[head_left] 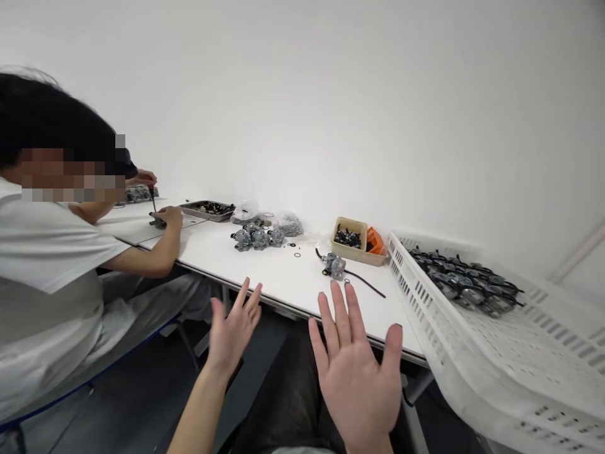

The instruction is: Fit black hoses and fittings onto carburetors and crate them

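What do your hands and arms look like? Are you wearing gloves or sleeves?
My left hand and right hand are bare, with no gloves or rings. My left forearm has no sleeve, band or watch on it.

A small grey die-cast carburetor [333, 265] sits on the white counter [278, 284], closer to the front edge than to the wall. Its metal body shows dull grey with brighter patches, and a small round yellowish fitting faces the front at its lower left; finer details are too small to make out. A short black tube [318, 253] curves up and away at its upper left. A thin black hose [366, 284] starts just beside its right side and slants straight toward the front right, its far end lying free on the counter. Two small black O-rings [297, 255] lie loose, well to the carburetor's left.
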{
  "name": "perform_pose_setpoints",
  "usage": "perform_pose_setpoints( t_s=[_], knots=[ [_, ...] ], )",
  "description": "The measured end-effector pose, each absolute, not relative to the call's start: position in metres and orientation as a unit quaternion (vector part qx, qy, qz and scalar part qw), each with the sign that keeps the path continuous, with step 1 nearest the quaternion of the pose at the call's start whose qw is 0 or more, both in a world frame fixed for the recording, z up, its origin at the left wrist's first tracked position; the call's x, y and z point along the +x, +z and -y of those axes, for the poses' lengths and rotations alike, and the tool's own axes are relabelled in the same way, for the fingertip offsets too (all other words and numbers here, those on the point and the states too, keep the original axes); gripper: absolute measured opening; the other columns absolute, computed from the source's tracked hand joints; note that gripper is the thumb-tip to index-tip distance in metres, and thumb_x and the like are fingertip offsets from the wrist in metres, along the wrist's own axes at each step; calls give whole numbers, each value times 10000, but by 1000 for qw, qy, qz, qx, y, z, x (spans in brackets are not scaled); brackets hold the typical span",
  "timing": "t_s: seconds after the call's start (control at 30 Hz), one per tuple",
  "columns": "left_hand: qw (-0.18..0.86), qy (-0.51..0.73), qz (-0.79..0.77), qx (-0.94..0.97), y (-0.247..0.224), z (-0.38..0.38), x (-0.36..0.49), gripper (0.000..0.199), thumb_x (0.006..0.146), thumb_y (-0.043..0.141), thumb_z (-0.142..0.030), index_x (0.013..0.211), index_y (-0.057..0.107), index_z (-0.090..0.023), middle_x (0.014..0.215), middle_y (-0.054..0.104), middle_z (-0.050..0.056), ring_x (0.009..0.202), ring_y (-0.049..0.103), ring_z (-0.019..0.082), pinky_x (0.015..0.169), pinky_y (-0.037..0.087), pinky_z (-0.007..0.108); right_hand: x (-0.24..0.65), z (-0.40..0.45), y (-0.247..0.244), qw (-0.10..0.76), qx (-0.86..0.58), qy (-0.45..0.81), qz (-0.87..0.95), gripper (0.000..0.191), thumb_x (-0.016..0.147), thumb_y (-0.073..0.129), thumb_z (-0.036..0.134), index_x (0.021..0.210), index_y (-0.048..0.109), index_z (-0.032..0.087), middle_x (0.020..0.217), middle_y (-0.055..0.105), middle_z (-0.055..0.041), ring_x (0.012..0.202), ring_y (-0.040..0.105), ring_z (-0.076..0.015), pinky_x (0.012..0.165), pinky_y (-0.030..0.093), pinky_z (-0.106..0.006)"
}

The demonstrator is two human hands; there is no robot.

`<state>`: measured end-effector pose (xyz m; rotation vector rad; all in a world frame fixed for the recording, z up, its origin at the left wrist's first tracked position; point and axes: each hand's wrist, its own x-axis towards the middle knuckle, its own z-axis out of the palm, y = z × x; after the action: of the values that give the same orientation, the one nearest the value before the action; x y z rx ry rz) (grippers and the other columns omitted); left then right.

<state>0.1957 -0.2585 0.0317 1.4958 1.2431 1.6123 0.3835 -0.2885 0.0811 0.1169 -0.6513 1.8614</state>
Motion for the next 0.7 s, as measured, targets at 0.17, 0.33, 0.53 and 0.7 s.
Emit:
perform_pose_setpoints(
  t_s=[0.17,0.33,0.53,0.7],
  knots=[
    [630,655,25,416,47,289,220,779,893,-82,-634,1547,75,-242,1621,49,-30,1489,83,205,1187,237,413,390,280,71,573,22,780,251,671,880,227,732,1368,492,355,1515,395,82,1397,383,-160,1153,320,-404],
    [698,598,198,341,50,302,230,823,872,-42,-692,1539,-35,-210,1614,28,-13,1491,15,205,1209,52,450,385,278,62,562,26,789,249,690,879,216,736,1366,501,338,1517,396,70,1402,376,-166,1163,305,-412],
    [681,607,115,394,48,300,226,871,829,-99,-722,1544,68,-254,1610,90,-46,1488,29,193,1205,169,402,388,286,51,572,14,739,355,704,876,147,745,1350,514,376,1507,407,58,1416,351,-212,1182,228,-501],
    [576,604,-115,539,36,317,241,851,811,31,-793,1507,249,-356,1598,162,-84,1487,37,256,1201,166,495,368,275,35,549,-86,488,673,636,576,769,663,1137,686,376,1350,594,8,1411,341,-317,1189,5,-535]
  ],
)
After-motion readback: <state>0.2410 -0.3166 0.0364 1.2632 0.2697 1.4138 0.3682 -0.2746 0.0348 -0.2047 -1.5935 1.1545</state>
